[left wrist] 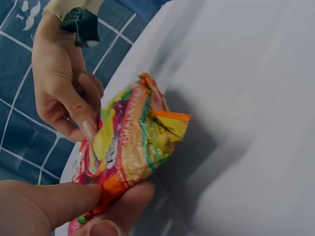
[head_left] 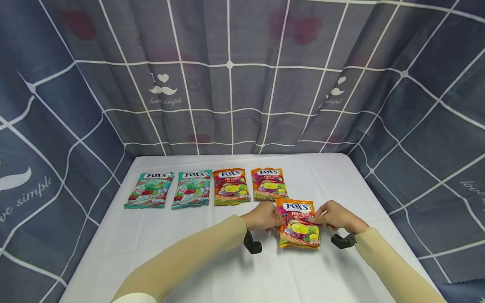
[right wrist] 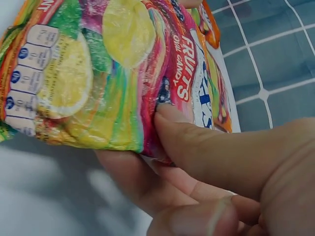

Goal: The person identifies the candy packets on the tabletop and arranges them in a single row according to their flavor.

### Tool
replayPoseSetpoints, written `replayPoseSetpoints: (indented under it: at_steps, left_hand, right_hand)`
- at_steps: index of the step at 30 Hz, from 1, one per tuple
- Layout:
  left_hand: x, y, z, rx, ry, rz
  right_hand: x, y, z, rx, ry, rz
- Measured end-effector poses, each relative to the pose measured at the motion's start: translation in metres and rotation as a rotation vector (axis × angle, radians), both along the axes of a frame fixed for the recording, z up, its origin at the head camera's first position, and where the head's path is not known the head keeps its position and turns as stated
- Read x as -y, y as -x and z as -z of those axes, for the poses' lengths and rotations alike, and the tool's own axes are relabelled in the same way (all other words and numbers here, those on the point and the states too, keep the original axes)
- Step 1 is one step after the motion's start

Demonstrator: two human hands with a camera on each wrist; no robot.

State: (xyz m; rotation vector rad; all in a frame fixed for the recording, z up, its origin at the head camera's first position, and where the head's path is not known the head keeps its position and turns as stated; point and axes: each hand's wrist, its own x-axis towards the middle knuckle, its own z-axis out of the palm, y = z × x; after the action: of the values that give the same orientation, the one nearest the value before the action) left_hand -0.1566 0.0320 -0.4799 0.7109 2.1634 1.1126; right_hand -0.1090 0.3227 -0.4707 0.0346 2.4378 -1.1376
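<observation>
Both hands hold one orange and magenta Fox's Fruits candy bag (head_left: 299,229) at the right front of the white table. My left hand (head_left: 262,216) pinches its left edge, thumb on the printed face and fingers beneath, as the left wrist view shows. At the opposite edge my right hand (head_left: 335,216) grips it the same way, its thumb pressed on the front in the right wrist view. The bag is slightly raised at its bottom end, with a shadow below. Just behind it lies another Fruits candy bag (head_left: 269,185).
Along the back of the table (head_left: 189,261), a further Fruits bag (head_left: 230,187) and two teal Mint Blossom candy bags (head_left: 192,189) lie in a row, the second teal bag (head_left: 149,191) farthest left. A grey checked curtain (head_left: 246,88) encloses the back and sides.
</observation>
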Motion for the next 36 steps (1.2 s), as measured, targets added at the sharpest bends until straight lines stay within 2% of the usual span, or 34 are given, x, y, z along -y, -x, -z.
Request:
replayPoseSetpoints:
  at_steps: [6,12,15,21,30,36]
  left_hand:
    - [-0.015,0.017,0.003,-0.046,0.017,-0.019]
    - [-0.033,0.037,0.003,-0.156,0.083,-0.04]
    - [-0.043,0.045,0.003,-0.185,0.102,-0.062]
    - [-0.057,0.058,0.0,-0.188,0.119,-0.108]
    - [-0.077,0.072,-0.007,-0.174,0.117,-0.189]
    - [-0.09,0.086,-0.003,-0.178,0.158,-0.2]
  right_hand:
    - [-0.009,0.016,-0.005,-0.019,-0.018,0.046]
    - [-0.02,0.035,-0.008,-0.034,-0.046,0.067]
    - [-0.026,0.046,-0.01,-0.038,-0.069,0.077]
    - [-0.034,0.064,-0.013,-0.022,-0.085,0.109]
    - [-0.047,0.082,-0.015,-0.026,-0.113,0.15]
    - [-0.054,0.096,-0.014,-0.018,-0.141,0.184]
